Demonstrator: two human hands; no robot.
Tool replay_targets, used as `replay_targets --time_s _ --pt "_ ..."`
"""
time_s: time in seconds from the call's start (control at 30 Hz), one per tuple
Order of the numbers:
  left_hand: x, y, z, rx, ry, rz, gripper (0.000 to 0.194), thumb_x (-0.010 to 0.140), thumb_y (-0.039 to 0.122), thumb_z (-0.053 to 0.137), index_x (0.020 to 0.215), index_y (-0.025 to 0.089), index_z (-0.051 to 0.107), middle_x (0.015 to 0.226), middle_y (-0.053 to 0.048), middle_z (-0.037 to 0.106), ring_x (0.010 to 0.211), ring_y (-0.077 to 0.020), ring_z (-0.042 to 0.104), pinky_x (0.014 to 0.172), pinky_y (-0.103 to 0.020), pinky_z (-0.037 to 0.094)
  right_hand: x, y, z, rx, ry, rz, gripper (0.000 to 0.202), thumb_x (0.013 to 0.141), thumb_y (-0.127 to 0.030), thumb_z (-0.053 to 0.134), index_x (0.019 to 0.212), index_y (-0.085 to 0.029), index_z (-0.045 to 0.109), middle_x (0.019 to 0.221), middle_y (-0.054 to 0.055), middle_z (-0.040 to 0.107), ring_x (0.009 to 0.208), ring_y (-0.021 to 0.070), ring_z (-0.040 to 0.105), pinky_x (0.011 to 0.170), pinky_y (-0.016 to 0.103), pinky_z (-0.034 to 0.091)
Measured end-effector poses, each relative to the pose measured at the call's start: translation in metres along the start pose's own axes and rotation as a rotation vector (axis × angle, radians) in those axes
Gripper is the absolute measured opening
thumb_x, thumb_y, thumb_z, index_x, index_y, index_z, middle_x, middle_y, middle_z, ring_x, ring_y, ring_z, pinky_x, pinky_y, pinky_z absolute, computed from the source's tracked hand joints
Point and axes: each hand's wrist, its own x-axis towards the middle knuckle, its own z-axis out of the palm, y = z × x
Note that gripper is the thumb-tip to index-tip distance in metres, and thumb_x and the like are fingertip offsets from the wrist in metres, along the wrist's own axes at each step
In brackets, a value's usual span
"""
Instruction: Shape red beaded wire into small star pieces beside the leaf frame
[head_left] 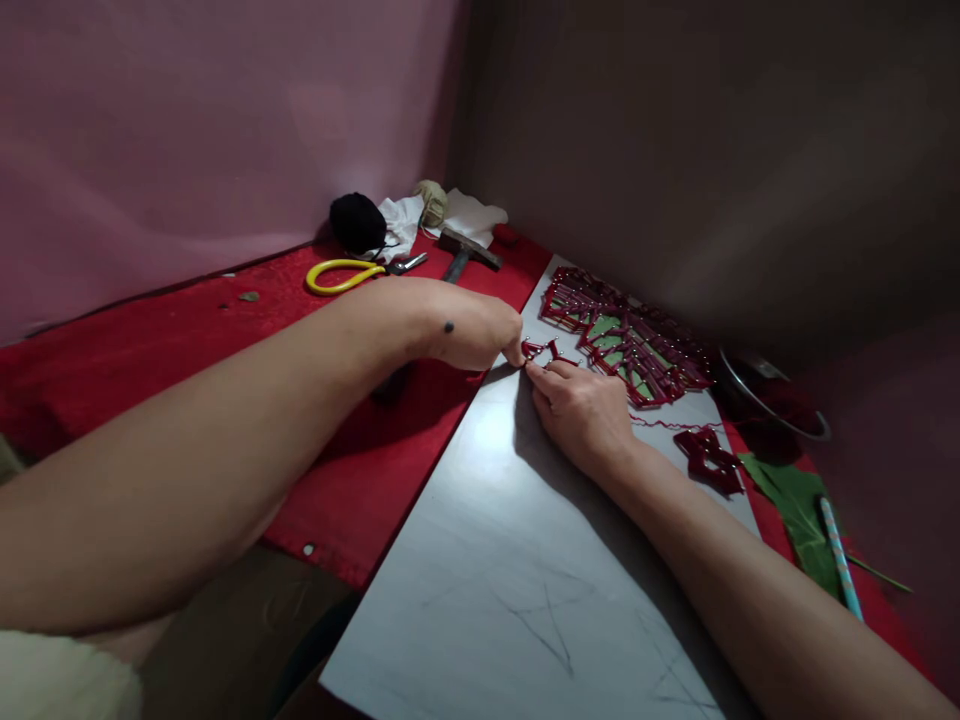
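Note:
On the white board (465, 540), both hands meet at a small red string shape (553, 350) wound around nails. My left hand (476, 325) reaches in from the left, bent at the wrist, its fingertips pinched together at the shape's near corner. Against them press the closed thumb and forefinger of my right hand (585, 405). Red yarn (675, 423) runs across the board to the right hand and seems to end in the two pinches; the fingers mostly hide it there. Behind the hands lies a large leaf-like pattern of dark red yarn on nails (637, 350).
A dark red yarn star (709, 460) sits near the board's right edge, by a green leaf (802, 510) and a striped blue stick (840, 555). Yellow-handled scissors (341, 278), a hammer (469, 248) and a black yarn ball (358, 222) lie on red cloth (360, 500). Walls close the back.

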Motion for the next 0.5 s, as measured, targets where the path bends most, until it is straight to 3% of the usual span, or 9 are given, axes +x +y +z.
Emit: replay_targets --time_s 0.2,0.5 --pt "0.007 0.003 0.005 -0.026 0.019 -0.039 0.034 0.074 0.011 0.046 0.098 0.018 0.069 0.085 -0.008 0.066 0.064 -0.0159 0.052 0.06 -0.026 0.032 0.003 0.002 -0.005 -0.073 -0.074 -0.07 0.031 0.087 -0.021 0.036 0.095 -0.018 0.066 0.077 0.005 0.066 0.059 0.013 0.053 0.049 0.03 0.021" --pt "0.012 -0.004 0.009 -0.056 0.072 0.014 0.031 0.07 0.009 0.048 0.088 0.021 0.07 0.077 -0.005 0.066 0.065 -0.0141 0.053 0.06 -0.024 0.033 -0.002 0.002 -0.001 -0.029 -0.023 -0.042 0.034 0.089 -0.022 0.033 0.101 -0.019 0.065 0.081 0.005 0.067 0.06 0.0122 0.054 0.049 0.029 0.021"
